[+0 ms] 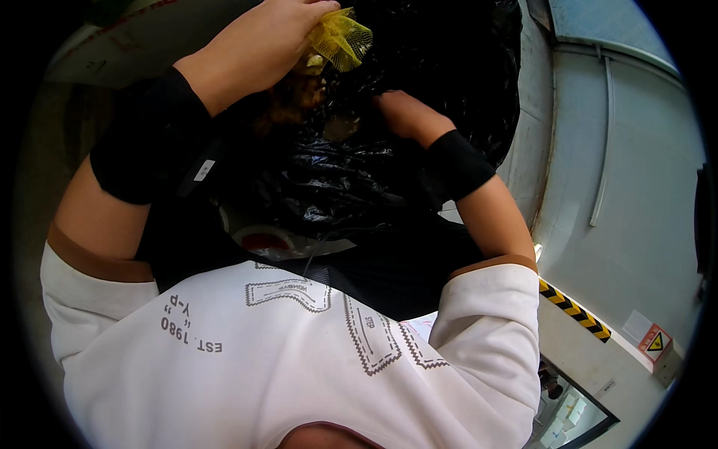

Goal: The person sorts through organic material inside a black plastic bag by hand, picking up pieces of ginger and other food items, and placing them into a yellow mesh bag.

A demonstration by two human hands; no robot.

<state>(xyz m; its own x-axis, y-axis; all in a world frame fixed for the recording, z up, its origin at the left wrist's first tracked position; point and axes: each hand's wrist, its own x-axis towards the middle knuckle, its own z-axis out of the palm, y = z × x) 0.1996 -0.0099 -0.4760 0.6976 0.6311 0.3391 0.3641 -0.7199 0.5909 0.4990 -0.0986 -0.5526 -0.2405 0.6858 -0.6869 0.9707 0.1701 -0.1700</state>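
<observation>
My left hand [263,50] reaches to the top of the view and grips a yellow mesh net [342,42]. The net's gathered end flares out past my thumb, and something pale shows just below it. My right hand [412,115] is inside a large black plastic bag [331,185] with its fingers curled. Shadow hides those fingertips, so I cannot tell whether they pinch anything. Between both hands, brownish contents [294,101] sit in the dark mouth of the bag, too dim to name.
Black bands [463,163] wrap both my forearms. Below the bag lies a round red and white object [266,240], partly covered. To the right stands a grey wall panel [650,168], with black-and-yellow hazard tape [578,311] and an electrical warning sign [655,342] near it.
</observation>
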